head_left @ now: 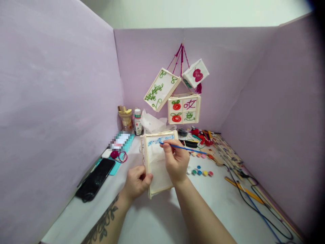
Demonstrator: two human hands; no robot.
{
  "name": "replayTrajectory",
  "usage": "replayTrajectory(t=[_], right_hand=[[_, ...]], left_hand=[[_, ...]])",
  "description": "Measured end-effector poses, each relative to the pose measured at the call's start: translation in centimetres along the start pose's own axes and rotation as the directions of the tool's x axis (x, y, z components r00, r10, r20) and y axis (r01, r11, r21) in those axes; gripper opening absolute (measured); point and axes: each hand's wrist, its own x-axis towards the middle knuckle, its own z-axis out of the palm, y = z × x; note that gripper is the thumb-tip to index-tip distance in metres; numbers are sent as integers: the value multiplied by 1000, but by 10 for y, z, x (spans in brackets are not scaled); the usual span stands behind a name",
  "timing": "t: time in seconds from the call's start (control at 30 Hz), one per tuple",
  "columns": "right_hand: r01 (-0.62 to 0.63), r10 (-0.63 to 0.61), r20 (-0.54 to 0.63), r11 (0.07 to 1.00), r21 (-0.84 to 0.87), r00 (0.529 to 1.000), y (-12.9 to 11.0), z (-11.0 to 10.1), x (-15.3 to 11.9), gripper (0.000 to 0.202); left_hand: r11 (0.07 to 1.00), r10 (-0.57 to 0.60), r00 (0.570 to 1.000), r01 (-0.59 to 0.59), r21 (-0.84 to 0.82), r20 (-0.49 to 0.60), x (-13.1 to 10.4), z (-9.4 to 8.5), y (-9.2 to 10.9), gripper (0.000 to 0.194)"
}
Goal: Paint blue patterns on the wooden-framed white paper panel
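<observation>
My left hand (138,181) is closed on the lower left edge of a wooden-framed box with white panels (157,173), thumb on the front of the frame. The box stands tilted towards me above the table. Between the thumb and fingers of my right hand (176,161) is a thin blue paintbrush (189,148), its tip at the upper part of the panel. Mottled blue paint (153,141) runs along the top of that panel, partly hidden by my right hand. Small open paint pots (199,172) of several colours sit to the right of the box.
Decorated framed boxes (184,109) hang on cords from the back wall. At left lie a black phone (96,179) and magenta yarn (114,155); behind stand a jar (126,119) and a bottle (137,122). A cable (238,186), a yellow cutter (245,190) and wooden strips lie at right.
</observation>
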Motion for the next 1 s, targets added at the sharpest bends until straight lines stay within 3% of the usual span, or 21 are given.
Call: replayTrajectory(t=[0.13,0.23,0.3,0.37,0.5,1.0], right_hand=[[26,-24,57,999,-23,998,-3,1,0,9],[-31,28,-139,999,-18,990,3,-8,8,9],[-78,87,-312,996,44,946,9,-18,17,12],[-96,130,-404,990,104,906,17,-29,27,15],[-87,109,-381,993,75,918,28,-40,34,19],[-23,-1,-344,998,-65,939,47,-25,17,15]], left_hand=[[1000,1,1000,-1,1,4,0,0,0,37],[1000,15,1000,-15,3,-9,0,0,-1,37],[1000,31,999,-31,4,-18,-1,0,-2,37],[999,40,999,-39,4,-20,-1,1,-3,36],[1000,12,1000,-12,4,-13,0,0,-2,36],[999,34,999,-34,9,-24,1,0,0,34]])
